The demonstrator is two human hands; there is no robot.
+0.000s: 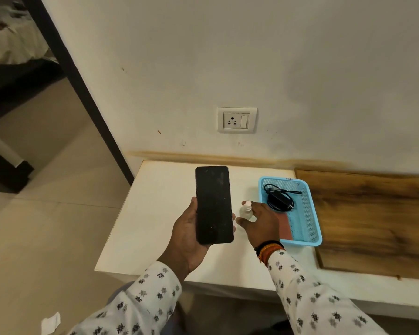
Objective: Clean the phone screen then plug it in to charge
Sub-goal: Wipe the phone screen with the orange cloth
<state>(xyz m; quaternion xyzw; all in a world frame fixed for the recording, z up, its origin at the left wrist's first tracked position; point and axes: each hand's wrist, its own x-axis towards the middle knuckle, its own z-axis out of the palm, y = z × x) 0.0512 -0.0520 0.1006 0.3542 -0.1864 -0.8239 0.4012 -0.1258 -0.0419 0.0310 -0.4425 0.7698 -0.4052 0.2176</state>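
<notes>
My left hand (185,235) holds a black phone (214,204) upright above the white table, its dark screen facing me and speckled with smudges. Just to its right, my right hand (261,222) wraps around a small white spray bottle (246,210) that stands on the table; the fingers curl about its body and only the cap and upper part show. A black charger with coiled cable (279,195) lies in a light blue basket (311,213), beside a pinkish cloth (285,226). A white wall socket with a switch (236,120) sits on the wall above the table.
The white table (160,213) stands against a cream wall, with a brown wooden board (373,221) lying on its right part. Tiled floor stretches to the left, where a dark door frame (82,88) runs diagonally. A scrap of white paper (50,322) lies on the floor.
</notes>
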